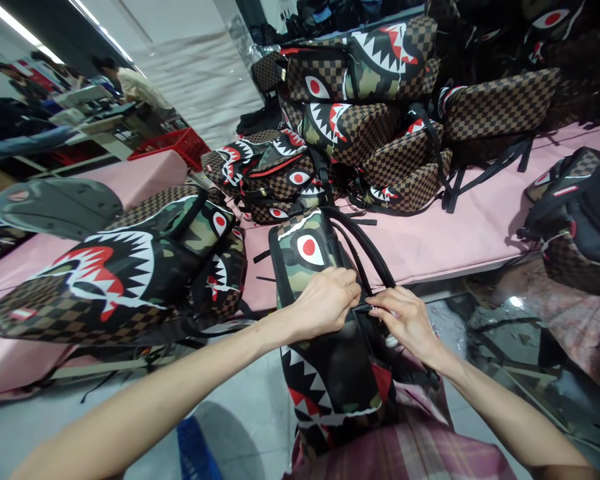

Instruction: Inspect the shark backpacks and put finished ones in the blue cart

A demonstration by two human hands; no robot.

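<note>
A camouflage backpack [325, 373] with a red-and-white eye and shark teeth lies in front of my body, its far end on the pink table edge. My left hand [330, 300] is closed on the backpack's edge, with the fingers curled over its side. Close beside it, my right hand [405, 320] pinches at the dark side of the backpack, near the zipper line; its fingertips partly hide what they hold. Black straps [365, 247] arch from the backpack's far end down to my right hand.
A pink table [460, 247] runs across the view. Left of my hands lies a large shark-print backpack [115, 267]; checkered backpacks [350, 127] are piled behind, and a dark backpack [580, 220] sits at the right. People work at the far left, near a red crate [180, 145].
</note>
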